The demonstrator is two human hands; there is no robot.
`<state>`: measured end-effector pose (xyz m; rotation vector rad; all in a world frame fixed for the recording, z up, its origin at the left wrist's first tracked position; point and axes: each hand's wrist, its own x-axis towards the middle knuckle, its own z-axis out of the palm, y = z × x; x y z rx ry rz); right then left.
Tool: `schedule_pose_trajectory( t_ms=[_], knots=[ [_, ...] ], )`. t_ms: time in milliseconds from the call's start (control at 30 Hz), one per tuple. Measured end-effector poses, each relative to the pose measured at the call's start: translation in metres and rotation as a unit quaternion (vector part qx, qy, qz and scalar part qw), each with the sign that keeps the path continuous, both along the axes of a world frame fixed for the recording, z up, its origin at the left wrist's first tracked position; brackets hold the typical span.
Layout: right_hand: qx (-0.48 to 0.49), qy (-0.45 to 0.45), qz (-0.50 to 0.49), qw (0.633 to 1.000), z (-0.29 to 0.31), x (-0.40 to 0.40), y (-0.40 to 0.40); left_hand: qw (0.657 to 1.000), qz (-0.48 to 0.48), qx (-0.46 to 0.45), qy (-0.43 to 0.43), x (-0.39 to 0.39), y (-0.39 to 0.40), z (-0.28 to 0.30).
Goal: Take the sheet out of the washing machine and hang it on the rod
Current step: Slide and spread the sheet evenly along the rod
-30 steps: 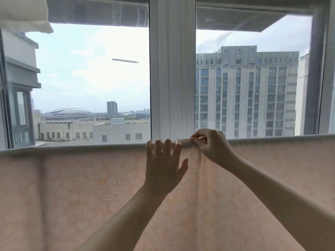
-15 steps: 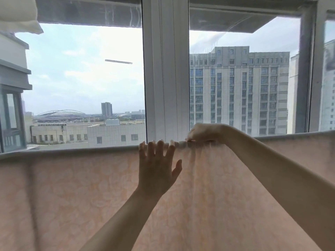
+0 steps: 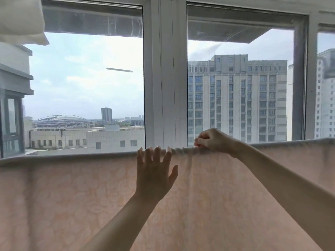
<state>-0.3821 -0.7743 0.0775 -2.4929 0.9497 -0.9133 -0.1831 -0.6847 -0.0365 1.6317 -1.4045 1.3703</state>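
A pale pink patterned sheet [image 3: 72, 196] hangs draped over a horizontal rod that runs across the whole view at window-sill height; the rod itself is hidden under the cloth. My left hand [image 3: 154, 174] lies flat against the sheet with its fingers spread, the fingertips up at the fold over the rod. My right hand [image 3: 212, 141] is at the top edge just to the right, its fingers curled and pinching a bunched bit of the sheet on the rod. A small gathered stretch of cloth lies between the two hands.
Behind the sheet stands a large window with a white centre frame [image 3: 165, 78], showing sky and tall buildings. A white cloth [image 3: 20, 19] hangs at the top left corner. A dark window frame [image 3: 10, 124] is at the far left.
My right hand has shifted slightly right along the rod and now shows curled fingers pinching the cloth. My left hand stays flat on the sheet. The view has tilted a little.
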Motion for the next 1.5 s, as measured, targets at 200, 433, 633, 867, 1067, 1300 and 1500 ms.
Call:
schedule_pose_trajectory(
  t_ms=[200, 433, 633, 867, 1067, 1300, 1500],
  knots=[
    [-0.007, 0.006, 0.035, 0.999, -0.004, 0.012, 0.008, 1.0, -0.002, 0.003, -0.005, -0.003, 0.001, 0.001],
    [-0.13, -0.053, -0.037, 0.989, -0.013, 0.025, 0.008, 1.0, 0.008, 0.01, -0.021, 0.005, 0.007, 0.002],
    [-0.153, -0.069, -0.054, 0.984, -0.027, 0.013, 0.003, 0.999, -0.002, 0.004, -0.046, -0.003, 0.002, 0.006],
    [-0.152, -0.073, -0.039, 0.985, -0.031, 0.007, 0.009, 0.996, -0.039, 0.041, -0.063, -0.043, -0.017, 0.007],
    [-0.147, -0.053, -0.022, 0.987, -0.027, -0.015, 0.007, 0.998, -0.024, 0.045, -0.026, -0.048, -0.026, 0.006],
    [-0.19, -0.029, -0.02, 0.981, -0.03, -0.029, -0.002, 0.999, -0.033, 0.033, -0.021, -0.043, -0.026, 0.006],
    [-0.227, -0.069, 0.007, 0.971, -0.04, -0.014, -0.007, 0.999, -0.029, 0.007, -0.028, -0.034, -0.029, 0.004]
  ],
)
